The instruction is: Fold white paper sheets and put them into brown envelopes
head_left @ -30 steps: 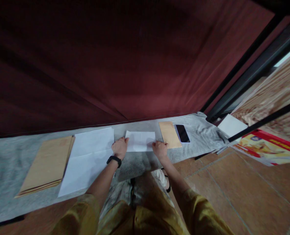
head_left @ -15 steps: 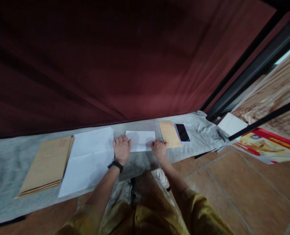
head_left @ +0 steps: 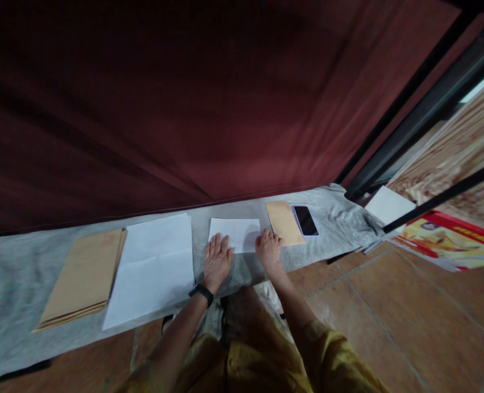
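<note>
A folded white sheet of paper (head_left: 242,229) lies flat on the grey cloth in front of me. My left hand (head_left: 217,263), with a black band on its wrist, rests open over the sheet's near left corner, fingers stretched out. At the near right corner is my right hand (head_left: 268,251), its fingers slightly bent and apart, touching the paper and reaching the edge of a small brown envelope (head_left: 286,222). Left of my hands lies a larger white sheet (head_left: 154,267) with a crease across it. Beyond that is a stack of brown envelopes (head_left: 80,275).
A phone (head_left: 306,220) lies right of the small envelope. The grey cloth (head_left: 8,289) covers a narrow bench against a dark red curtain (head_left: 225,109). Black metal bars (head_left: 405,98) and a red and yellow printed box (head_left: 450,240) stand to the right.
My left hand has moved right, from the gap beside the folded sheet onto its near left corner, fingers now straighter. My right hand has stayed at the right corner, shifting slightly.
</note>
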`<state>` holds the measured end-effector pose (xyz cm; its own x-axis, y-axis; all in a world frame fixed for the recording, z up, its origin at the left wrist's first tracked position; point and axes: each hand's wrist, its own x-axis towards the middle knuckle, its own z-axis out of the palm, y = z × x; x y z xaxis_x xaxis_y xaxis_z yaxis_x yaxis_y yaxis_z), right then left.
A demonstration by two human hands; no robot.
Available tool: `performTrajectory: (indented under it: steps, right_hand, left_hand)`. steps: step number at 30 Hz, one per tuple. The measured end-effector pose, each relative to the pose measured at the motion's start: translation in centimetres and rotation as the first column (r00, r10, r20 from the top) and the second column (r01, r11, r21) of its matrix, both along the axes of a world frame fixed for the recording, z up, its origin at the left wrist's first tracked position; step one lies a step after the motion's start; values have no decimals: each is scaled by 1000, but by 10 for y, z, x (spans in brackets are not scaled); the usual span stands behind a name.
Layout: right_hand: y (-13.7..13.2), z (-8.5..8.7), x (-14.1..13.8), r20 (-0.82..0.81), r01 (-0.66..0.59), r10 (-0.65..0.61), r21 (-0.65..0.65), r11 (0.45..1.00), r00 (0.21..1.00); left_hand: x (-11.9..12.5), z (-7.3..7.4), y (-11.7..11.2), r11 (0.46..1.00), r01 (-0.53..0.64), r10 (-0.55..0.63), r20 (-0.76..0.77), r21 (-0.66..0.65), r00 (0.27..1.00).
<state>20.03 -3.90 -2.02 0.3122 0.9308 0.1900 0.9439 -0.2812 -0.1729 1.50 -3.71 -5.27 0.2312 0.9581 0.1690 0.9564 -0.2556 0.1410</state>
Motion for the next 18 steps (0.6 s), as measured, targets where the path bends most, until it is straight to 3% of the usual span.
performTrajectory:
  steps: [4,6,8,13,18]
  right_hand:
    - [-6,-6,-13,-41,-254,261,127,959,965]
    - [-8,-14,-23,-68,-388,400,143,910,914]
    - [-10,-23,-33,-89,-450,461,123,885,883]
    - [-11,-40,-39,-90,-391,396,69,918,914]
    - [-12,-45,-23,-76,-290,294,56,955,953]
  left_hand:
    - [3,0,0,1000,-20,19,-23,-22,1000]
    - [3,-1,0,999,-25,24,-25,-37,999]
    - [3,-1,0,998,-25,24,-29,-50,999]
    - [4,-1,0,998,-46,44,-43,-37,998]
    - [-5,-8,-1,995,-94,94,4,45,996]
